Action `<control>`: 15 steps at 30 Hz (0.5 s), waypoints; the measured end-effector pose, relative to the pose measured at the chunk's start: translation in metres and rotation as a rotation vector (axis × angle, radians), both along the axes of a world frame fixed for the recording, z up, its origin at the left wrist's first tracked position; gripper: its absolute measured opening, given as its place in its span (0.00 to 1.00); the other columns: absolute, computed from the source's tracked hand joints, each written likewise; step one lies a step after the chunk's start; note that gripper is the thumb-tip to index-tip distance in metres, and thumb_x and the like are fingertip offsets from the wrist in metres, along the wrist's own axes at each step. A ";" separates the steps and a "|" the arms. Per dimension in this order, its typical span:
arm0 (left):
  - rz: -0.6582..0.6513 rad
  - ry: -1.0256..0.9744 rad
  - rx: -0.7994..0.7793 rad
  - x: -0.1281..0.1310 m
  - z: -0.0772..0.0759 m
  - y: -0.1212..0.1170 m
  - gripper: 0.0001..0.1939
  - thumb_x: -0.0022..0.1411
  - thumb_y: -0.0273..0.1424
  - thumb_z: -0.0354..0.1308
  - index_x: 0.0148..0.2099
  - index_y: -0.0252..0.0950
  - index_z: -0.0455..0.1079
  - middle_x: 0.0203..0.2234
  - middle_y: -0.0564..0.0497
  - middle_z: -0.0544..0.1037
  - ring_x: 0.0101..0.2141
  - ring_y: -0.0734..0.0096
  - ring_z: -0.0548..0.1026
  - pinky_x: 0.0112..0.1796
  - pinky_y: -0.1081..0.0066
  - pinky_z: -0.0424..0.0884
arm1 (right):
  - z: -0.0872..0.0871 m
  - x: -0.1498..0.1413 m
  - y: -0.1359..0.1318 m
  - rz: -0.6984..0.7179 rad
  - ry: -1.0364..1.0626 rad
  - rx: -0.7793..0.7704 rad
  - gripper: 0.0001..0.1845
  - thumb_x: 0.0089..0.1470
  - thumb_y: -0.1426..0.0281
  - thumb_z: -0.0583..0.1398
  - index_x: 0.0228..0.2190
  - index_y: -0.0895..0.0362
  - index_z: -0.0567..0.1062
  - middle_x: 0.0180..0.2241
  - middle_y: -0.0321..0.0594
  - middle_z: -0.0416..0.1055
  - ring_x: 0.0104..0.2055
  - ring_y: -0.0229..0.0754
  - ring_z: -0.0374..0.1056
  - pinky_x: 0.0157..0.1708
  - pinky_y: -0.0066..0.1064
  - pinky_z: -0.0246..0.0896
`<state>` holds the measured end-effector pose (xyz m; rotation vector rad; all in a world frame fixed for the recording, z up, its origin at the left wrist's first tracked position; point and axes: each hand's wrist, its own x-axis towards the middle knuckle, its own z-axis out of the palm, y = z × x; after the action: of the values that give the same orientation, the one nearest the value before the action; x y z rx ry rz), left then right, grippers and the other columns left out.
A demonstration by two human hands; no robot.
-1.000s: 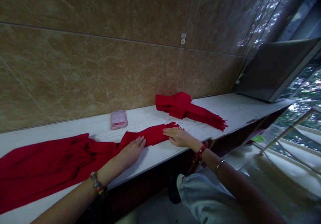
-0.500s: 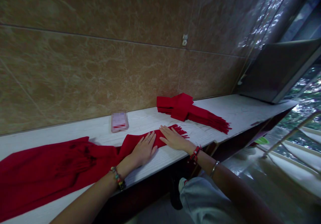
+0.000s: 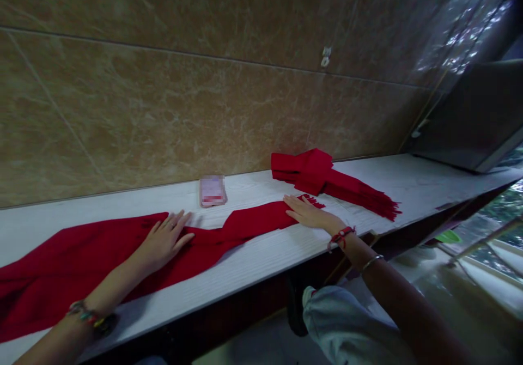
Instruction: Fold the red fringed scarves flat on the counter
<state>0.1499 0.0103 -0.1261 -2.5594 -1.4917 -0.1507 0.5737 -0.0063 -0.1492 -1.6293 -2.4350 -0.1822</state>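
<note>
A long red scarf [image 3: 102, 256] lies stretched along a white counter [image 3: 253, 259]. My left hand [image 3: 165, 239] rests flat on its wide middle part, fingers spread and open. My right hand [image 3: 308, 215] lies flat and open on the scarf's narrow fringed end, pressing it to the counter. A beaded bracelet is on my left wrist, and a red cord and a metal bangle are on my right wrist.
A folded stack of red scarves [image 3: 327, 180] with fringes lies farther back on the right. A small pink packet [image 3: 212, 190] sits by the brown marble wall [image 3: 204, 98]. A dark box [image 3: 469, 120] stands at the counter's far right end. My knee in light trousers [image 3: 347, 327] is below.
My left hand slid left along the scarf, from beside my right hand to the wide middle part. My right hand stayed on the fringed end. The view shifted left.
</note>
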 end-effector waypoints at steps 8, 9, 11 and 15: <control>0.105 0.099 0.129 -0.077 0.002 -0.007 0.30 0.59 0.46 0.45 0.60 0.37 0.54 0.59 0.40 0.55 0.57 0.43 0.51 0.48 0.44 0.56 | 0.020 -0.083 -0.011 0.294 0.005 0.008 0.28 0.59 0.57 0.45 0.59 0.54 0.51 0.59 0.44 0.50 0.62 0.48 0.41 0.58 0.49 0.39; 0.150 0.116 0.139 -0.086 0.006 -0.009 0.31 0.58 0.47 0.47 0.60 0.38 0.54 0.59 0.40 0.54 0.56 0.39 0.51 0.46 0.42 0.56 | 0.018 -0.088 -0.012 0.312 -0.005 -0.018 0.28 0.59 0.57 0.45 0.59 0.53 0.51 0.59 0.43 0.51 0.61 0.48 0.43 0.58 0.49 0.39; 0.232 0.124 0.099 -0.106 0.010 -0.013 0.33 0.56 0.47 0.50 0.61 0.36 0.53 0.57 0.37 0.57 0.54 0.37 0.56 0.43 0.44 0.60 | 0.012 -0.092 -0.012 0.324 -0.015 -0.044 0.28 0.58 0.57 0.46 0.58 0.52 0.52 0.59 0.43 0.52 0.61 0.49 0.45 0.57 0.49 0.40; 0.273 0.114 -0.041 -0.132 0.019 -0.022 0.28 0.59 0.40 0.49 0.59 0.32 0.56 0.49 0.37 0.68 0.46 0.52 0.68 0.40 0.60 0.66 | 0.004 -0.087 -0.010 0.327 -0.014 -0.053 0.30 0.58 0.56 0.47 0.59 0.52 0.51 0.59 0.43 0.51 0.60 0.51 0.45 0.57 0.51 0.40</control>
<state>0.0180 -0.0121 -0.1073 -2.3189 -1.7937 0.0621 0.4864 -0.0163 -0.1456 -1.2256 -2.6925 -0.0775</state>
